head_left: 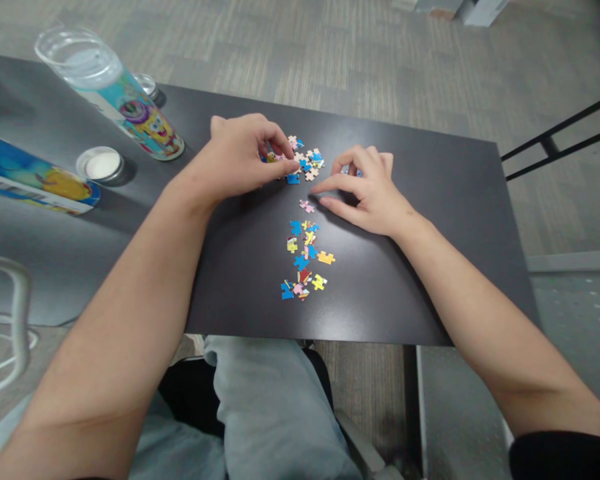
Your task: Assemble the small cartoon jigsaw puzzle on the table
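Dk table [390, 287]: puzzle pcs [301, 263] nr ctr; clear-top tube [130, 110], blue tube [35, 175], 2 rnd lids [100, 165] on L.

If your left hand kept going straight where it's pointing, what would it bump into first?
Probably the pile of puzzle pieces, right in front of the left hand. It may already touch some; I can't tell.

Jigsaw pieces [301, 263] on a dark table [405, 287]; two bare hands among them.
Left hand [253, 153], thumb and fingers at the far heap [316, 160]; right hand [367, 190], fingers parted, just beside it; one pink piece [307, 207], nearer than the heap; near group [319, 282], mixed colours, loosely spread; clear-topped printed canister [145, 123], standing, at left; blue printed container [35, 177]; round lid [100, 165] between these two.
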Action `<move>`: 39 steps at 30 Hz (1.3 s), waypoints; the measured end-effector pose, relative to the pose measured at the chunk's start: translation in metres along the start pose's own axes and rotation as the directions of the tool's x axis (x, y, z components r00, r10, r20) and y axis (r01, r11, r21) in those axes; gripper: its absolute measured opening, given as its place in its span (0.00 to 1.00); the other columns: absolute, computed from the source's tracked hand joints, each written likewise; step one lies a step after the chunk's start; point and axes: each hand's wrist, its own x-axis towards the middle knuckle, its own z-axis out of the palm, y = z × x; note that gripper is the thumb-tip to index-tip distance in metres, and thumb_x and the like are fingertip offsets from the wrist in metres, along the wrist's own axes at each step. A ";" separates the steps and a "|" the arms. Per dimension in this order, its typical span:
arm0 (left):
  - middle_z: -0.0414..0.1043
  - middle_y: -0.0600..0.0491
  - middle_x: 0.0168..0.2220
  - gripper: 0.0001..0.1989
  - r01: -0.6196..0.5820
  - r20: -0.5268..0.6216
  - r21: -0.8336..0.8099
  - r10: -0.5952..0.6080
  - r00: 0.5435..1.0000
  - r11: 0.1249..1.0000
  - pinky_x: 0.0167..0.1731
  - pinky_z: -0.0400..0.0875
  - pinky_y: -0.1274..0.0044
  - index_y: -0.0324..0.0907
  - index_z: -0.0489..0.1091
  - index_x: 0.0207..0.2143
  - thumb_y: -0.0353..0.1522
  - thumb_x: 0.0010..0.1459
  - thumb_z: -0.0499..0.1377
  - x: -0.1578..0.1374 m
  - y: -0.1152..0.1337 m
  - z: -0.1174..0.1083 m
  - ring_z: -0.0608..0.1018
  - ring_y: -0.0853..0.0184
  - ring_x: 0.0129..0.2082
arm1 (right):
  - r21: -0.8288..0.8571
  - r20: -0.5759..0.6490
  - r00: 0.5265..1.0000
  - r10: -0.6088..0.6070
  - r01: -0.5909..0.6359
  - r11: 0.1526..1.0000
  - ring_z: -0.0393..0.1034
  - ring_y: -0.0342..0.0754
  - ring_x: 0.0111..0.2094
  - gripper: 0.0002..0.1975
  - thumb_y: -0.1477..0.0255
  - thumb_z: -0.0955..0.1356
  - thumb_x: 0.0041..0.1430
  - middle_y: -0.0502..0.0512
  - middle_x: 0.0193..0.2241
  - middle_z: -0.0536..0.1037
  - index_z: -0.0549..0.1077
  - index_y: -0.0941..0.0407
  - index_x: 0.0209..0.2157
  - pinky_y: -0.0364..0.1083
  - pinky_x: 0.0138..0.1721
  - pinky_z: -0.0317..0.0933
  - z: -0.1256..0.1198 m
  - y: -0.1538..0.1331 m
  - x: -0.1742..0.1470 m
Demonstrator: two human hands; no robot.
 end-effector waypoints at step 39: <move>0.77 0.43 0.72 0.50 0.051 0.104 0.204 -0.073 0.992 0.978 0.78 0.60 0.43 0.53 0.88 0.67 0.73 0.54 0.80 -0.006 0.018 0.007 0.73 0.34 0.74 | -0.243 -0.015 0.992 0.123 -0.123 0.962 0.78 0.76 0.67 0.30 0.40 0.67 0.93 0.67 0.73 0.86 0.90 0.41 0.75 0.81 0.74 0.61 -0.015 -0.010 0.002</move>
